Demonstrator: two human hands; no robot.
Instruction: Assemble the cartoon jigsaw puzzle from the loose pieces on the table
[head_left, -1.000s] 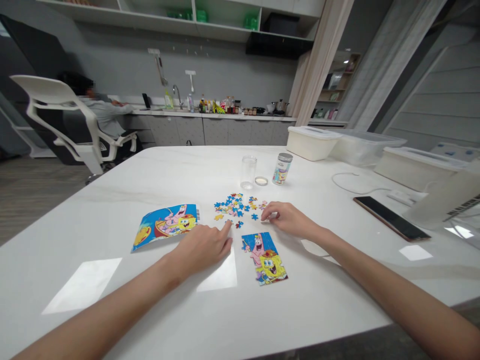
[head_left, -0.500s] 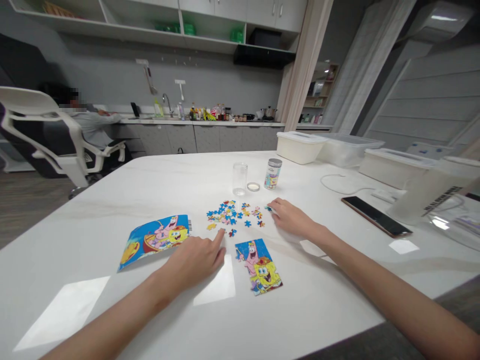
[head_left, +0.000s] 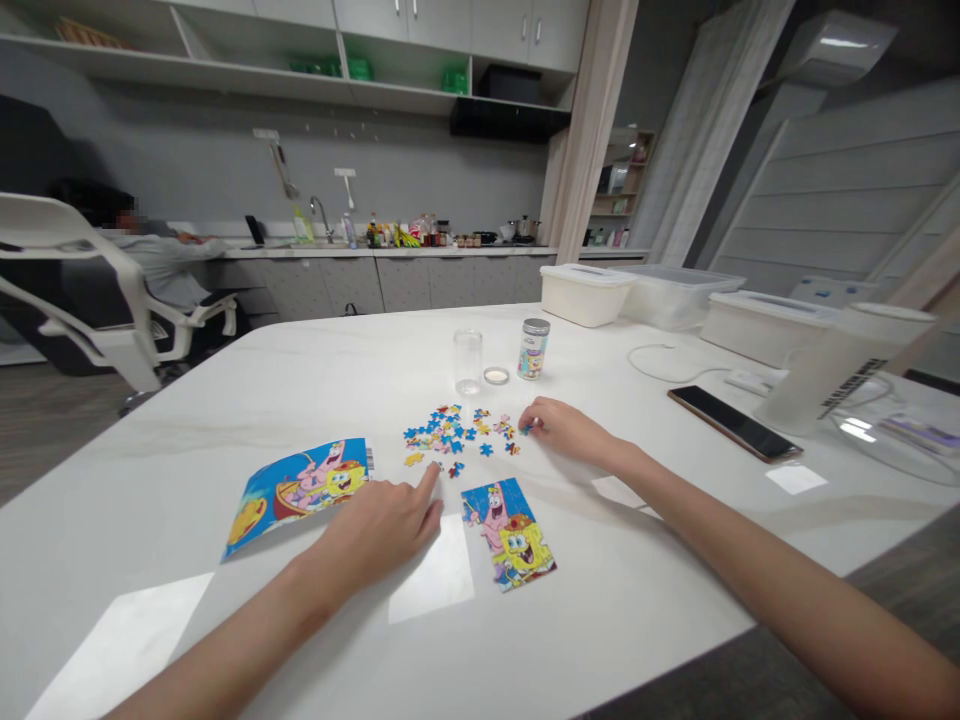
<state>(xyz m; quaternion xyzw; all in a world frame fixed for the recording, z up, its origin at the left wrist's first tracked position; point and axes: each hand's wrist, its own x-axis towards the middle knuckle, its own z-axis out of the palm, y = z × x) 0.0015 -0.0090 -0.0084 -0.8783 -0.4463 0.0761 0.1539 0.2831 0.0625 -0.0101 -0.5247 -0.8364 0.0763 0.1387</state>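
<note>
Pinching a blue jigsaw piece [head_left: 526, 429], the right hand [head_left: 566, 432] is sitting at one o'clock from the joined SpongeBob section [head_left: 511, 540]; at nine, the left hand [head_left: 394, 514] is pointing, thumb spread.

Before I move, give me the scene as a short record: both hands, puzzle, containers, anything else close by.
Left-hand grip: index finger extended at the near edge of the loose pieces; contact unclear
Right-hand grip: apparently pinching a blue piece
Assembled section: flat, nearer the person than the loose pieces
Picture sheet: left, curved
Clear jar: upright, beside a round lid
Printed can: upright, capped
Phone: right, screen dark
</note>
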